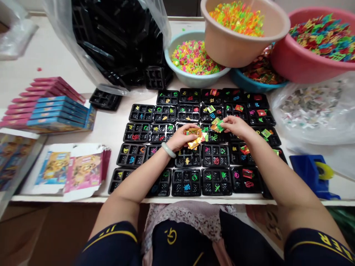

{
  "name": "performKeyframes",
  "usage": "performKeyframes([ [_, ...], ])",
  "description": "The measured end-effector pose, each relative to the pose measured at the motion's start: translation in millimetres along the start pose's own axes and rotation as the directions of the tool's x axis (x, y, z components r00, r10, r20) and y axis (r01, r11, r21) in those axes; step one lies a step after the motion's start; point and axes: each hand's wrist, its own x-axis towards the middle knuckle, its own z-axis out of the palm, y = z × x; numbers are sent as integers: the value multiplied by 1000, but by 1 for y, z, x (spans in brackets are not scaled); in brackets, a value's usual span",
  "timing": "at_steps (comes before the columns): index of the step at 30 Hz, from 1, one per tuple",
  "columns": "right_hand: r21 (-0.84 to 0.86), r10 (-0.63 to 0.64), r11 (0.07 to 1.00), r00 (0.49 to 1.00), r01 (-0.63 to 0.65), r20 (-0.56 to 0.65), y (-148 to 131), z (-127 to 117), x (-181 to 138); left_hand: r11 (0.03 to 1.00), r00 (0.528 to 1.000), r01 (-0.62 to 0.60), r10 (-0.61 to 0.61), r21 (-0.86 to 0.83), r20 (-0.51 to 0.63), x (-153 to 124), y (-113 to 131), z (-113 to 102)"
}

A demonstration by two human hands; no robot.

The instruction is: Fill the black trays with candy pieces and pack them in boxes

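Note:
My left hand (182,137) is closed round a bunch of small shiny packets (194,137), orange and gold, held over the middle of the black compartment trays (186,182). My right hand (235,126) pinches one green and orange packet (217,125) just above a tray in the third row. The trays lie in rows across the white table (111,127), and many compartments hold small coloured plastic pieces. A few trays on the right carry a packet each (266,133). A pale green bangle (168,149) sits on my left wrist.
Bowls of bright plastic pieces stand at the back: light blue (177,74), beige (235,48), pink (299,62). A clear bag of spare black trays (119,40) is back left. Pink and blue boxes (52,107) and flat cartons (74,170) lie left. A blue tape dispenser (313,171) sits right.

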Motion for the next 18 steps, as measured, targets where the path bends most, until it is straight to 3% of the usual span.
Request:
performKeyframes([
  [7,-150,55,987,997,-62,-51,15,3,14,998,999,-21,18,-67,-49,-9,-2,-11],
  [14,7,79,997,993,-79,-87,12,-5,6,996,995,-17,9,-88,-96,-17,-3,-17],
  [18,115,120,987,992,-115,-42,8,-11,-6,994,995,-13,3,-106,-96,-20,-2,-17],
])
